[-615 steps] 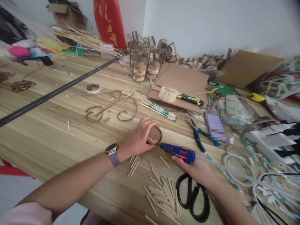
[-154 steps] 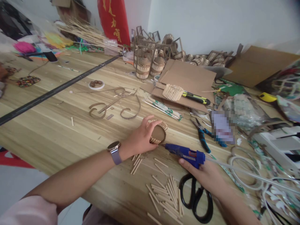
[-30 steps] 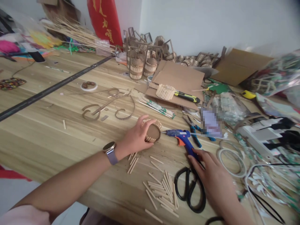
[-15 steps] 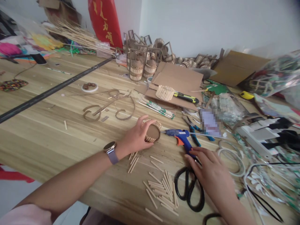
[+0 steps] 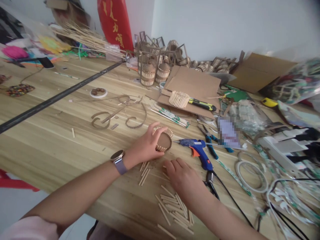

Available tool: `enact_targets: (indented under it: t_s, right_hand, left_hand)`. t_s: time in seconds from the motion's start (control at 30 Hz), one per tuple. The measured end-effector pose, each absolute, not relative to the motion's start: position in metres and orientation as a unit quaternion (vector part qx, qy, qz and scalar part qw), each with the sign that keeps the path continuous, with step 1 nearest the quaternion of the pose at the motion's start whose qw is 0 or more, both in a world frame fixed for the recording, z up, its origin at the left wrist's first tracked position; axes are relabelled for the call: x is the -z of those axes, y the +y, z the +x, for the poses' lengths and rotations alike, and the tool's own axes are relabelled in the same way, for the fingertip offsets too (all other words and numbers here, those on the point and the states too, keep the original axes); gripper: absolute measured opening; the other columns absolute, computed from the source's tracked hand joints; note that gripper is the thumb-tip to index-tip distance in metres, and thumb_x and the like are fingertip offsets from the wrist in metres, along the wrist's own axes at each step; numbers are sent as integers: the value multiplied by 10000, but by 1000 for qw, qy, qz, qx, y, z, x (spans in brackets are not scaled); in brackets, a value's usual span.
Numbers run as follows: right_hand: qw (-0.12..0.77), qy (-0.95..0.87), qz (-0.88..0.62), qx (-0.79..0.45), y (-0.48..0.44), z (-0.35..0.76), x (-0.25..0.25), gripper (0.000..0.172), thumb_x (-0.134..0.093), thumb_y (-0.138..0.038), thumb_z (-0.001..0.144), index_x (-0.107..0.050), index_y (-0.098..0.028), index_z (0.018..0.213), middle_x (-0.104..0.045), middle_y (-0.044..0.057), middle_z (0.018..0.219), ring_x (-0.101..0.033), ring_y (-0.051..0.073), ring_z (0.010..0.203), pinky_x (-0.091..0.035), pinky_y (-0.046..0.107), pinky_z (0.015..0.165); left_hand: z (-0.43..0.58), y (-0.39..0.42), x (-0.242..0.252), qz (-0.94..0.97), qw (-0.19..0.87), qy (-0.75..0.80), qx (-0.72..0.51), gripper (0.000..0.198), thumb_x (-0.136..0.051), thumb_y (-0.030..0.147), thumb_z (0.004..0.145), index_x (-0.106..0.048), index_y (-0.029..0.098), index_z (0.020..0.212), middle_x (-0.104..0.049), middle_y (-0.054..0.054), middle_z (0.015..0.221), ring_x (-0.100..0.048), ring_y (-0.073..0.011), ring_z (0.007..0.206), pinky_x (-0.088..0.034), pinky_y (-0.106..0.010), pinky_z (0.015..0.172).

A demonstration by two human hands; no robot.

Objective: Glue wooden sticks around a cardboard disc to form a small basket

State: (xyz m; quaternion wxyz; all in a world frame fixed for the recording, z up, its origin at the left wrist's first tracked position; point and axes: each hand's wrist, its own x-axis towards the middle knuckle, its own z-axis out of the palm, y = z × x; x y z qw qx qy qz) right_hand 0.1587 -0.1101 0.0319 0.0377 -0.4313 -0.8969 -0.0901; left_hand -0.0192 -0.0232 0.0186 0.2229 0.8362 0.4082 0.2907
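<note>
My left hand [image 5: 146, 143] is closed around the near-left rim of a small round brown basket base [image 5: 164, 141] edged with short upright wooden sticks. My right hand [image 5: 183, 178] is just below it, fingers bent down and closed over a short wooden stick [image 5: 164, 167] on the table; the fingertips are partly hidden. A blue hot glue gun [image 5: 197, 145] lies to the right, its nozzle toward the base and apart from it. Loose wooden sticks [image 5: 172, 208] are scattered beneath my right wrist. My right forearm covers most of the black-handled scissors.
Pliers [image 5: 212, 146], tape rolls [image 5: 252, 176] and a white power strip [image 5: 281, 143] lie to the right. Behind are cardboard [image 5: 191, 80], a utility knife [image 5: 202, 104] and finished small baskets [image 5: 148, 75]. Curled brown strips [image 5: 101, 121] lie left of centre. A black cord [image 5: 232, 196] trails from the glue gun.
My right hand has moved left, from the glue gun's handle to the loose sticks by the base. The glue gun stays on the table. My left hand keeps its hold; the view has shifted slightly.
</note>
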Motion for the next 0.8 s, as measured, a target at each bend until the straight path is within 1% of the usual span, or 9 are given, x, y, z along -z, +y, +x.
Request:
enact_targets:
  t_s: [0.07, 0.17, 0.2, 0.27, 0.37, 0.5, 0.63, 0.8]
  right_hand:
    - [60, -895, -437, 67, -103, 164, -31, 209, -551, 9, 808, -611, -164, 908, -682, 70, 772, -642, 228, 700, -489, 312, 585]
    - [138, -869, -471, -53, -87, 174, -38, 262, -486, -36, 833, -608, -169, 1023, -695, 63, 839, -663, 194, 722, -511, 278, 616]
    - [168, -849, -490, -103, -81, 178, -42, 249, -478, -60, 833, -604, -181, 1010, -690, 46, 819, -659, 177, 695, -506, 262, 601]
    - [213, -804, -521, -193, -70, 181, -49, 175, -485, -111, 815, -588, -201, 923, -667, 6, 734, -632, 149, 620, -482, 235, 556]
    - [241, -763, -537, -267, -59, 178, -53, 62, -512, -174, 784, -552, -219, 797, -624, -29, 640, -577, 125, 547, -438, 217, 511]
    - [258, -752, -534, -290, -55, 169, -47, 35, -514, -207, 769, -542, -221, 751, -604, -31, 617, -546, 122, 537, -412, 221, 505]
    - [260, -751, -534, -290, -56, 167, -44, 31, -515, -213, 762, -543, -222, 753, -611, -27, 618, -553, 126, 537, -409, 224, 506]
    - [254, -755, -530, -291, -56, 169, -42, 27, -520, -221, 775, -546, -223, 768, -622, -20, 623, -567, 130, 536, -417, 225, 505]
  left_hand:
    - [-20, -22, -18, 841, 220, 400, -291, 899, -817, 111, 632, -326, 220, 1377, -266, -190, 1456, -373, -380, 1381, -379, -559, 1123]
    - [-21, -20, -16, 845, 217, 386, -298, 935, -817, 102, 621, -302, 230, 1390, -257, -191, 1454, -352, -383, 1393, -381, -565, 1118]
    - [-21, -20, -15, 846, 216, 383, -301, 942, -812, 96, 618, -295, 237, 1393, -254, -187, 1455, -345, -380, 1397, -390, -561, 1112]
    - [-21, -19, -14, 847, 214, 381, -304, 948, -808, 90, 613, -292, 239, 1393, -254, -182, 1453, -334, -374, 1404, -410, -548, 1100]
    - [-20, -18, -14, 847, 210, 377, -312, 909, -800, 105, 633, -305, 225, 1386, -270, -185, 1443, -333, -371, 1403, -418, -542, 1093]
    - [-19, -19, -14, 846, 210, 374, -317, 843, -788, 165, 682, -313, 209, 1377, -274, -207, 1437, -350, -384, 1389, -438, -560, 1061]
    - [-19, -19, -14, 845, 213, 376, -316, 867, -811, 149, 654, -324, 202, 1370, -275, -210, 1439, -371, -388, 1376, -464, -540, 1039]
    - [-20, -19, -16, 846, 213, 366, -324, 851, -803, 169, 680, -311, 233, 1371, -294, -192, 1423, -376, -371, 1379, -462, -541, 1043]
